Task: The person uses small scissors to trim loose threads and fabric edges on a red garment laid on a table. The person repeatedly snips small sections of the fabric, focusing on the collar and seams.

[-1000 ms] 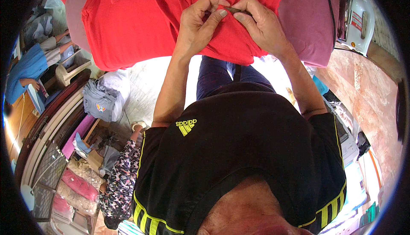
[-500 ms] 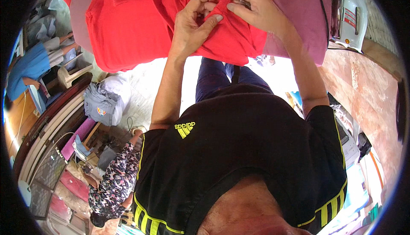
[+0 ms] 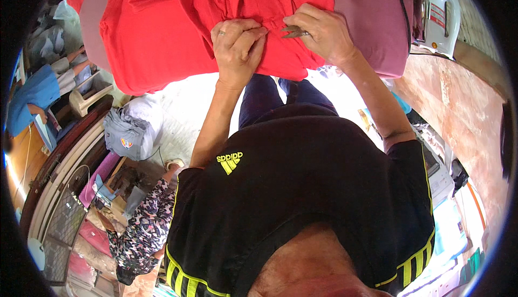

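Note:
A red garment (image 3: 156,38) lies spread and bunched over the mauve-covered board (image 3: 372,5) in front of me. My left hand (image 3: 237,40) is closed on a fold of it, with thumb and fingers pinching the cloth near the middle. To its right, my right hand (image 3: 326,32) rests at the garment and grips small dark metal thread snips (image 3: 293,31). Their two blades point left, toward the pinched fold. The fingertips of my left hand are partly hidden by the hand itself.
At the right stands a white iron (image 3: 443,19), and a black cord (image 3: 402,13) runs along the board. Grey and white bundled cloth (image 3: 127,135) lies at the left. One person in blue (image 3: 35,94) and another in a patterned top (image 3: 143,232) are at the left.
Both hands have come down nearer to me and turned knuckles-up, with my left hand gathering the red cloth. The thread snips now show plainly in my right hand, whose fingers have closed.

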A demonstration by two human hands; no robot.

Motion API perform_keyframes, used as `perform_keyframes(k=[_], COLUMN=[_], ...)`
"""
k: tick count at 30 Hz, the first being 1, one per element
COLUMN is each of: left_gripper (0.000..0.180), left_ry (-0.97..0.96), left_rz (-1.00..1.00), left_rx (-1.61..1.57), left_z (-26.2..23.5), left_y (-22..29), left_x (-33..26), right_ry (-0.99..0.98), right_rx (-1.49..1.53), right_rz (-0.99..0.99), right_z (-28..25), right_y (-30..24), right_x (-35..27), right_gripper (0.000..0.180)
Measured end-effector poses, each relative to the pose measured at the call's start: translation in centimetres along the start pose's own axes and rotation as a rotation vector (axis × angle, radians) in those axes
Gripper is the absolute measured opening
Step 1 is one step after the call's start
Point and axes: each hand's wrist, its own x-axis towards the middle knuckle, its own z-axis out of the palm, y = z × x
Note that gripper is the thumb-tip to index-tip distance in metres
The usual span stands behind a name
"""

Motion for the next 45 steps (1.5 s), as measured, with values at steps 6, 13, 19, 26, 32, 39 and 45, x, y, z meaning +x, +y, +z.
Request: perform_keyframes(k=[6, 13, 19, 26, 32, 39, 45], left_gripper=[0.016, 0.015, 0.016, 0.011, 0.011, 0.009, 0.010], left_ry=[-0.017, -0.084, -0.266, -0.357, -0.422, -0.423, -0.405], left_rz=[0.022, -0.100, -0.154, -0.156, -0.119, -0.067, -0.057], left_rx=[-0.083, -0.196, -0.176, -0.116, -0.055, -0.024, -0.024], left_z=[-0.1, -0.4, -0.4, -0.7, -0.7, -0.4, -0.4], left_y=[-0.5, -0.6, -0.7, -1.3, -1.6, -1.8, -2.0], left_x=[0.0, 1.1, 3.4, 3.8, 4.3, 4.0, 3.7], right_ry=[0.097, 0.070, 0.027, 0.074, 0.009, -0.075, -0.142], right_rx=[0.066, 0.126, 0.252, 0.316, 0.167, 0.101, 0.077], right_rz=[0.016, 0.163, 0.242, 0.314, 0.302, 0.253, 0.279], right_z=[0.4, 0.0, -0.5, 0.4, 0.0, -0.4, -0.4], right_y=[-0.1, -1.6, -2.0, -1.8, -2.5, -2.9, -3.4], right_x=[-0.2, 0.2, -0.1, -0.6, 0.1, 1.0, 1.4], right_gripper=[0.035, 0.024, 0.025, 0.026, 0.021, 0.020, 0.019])
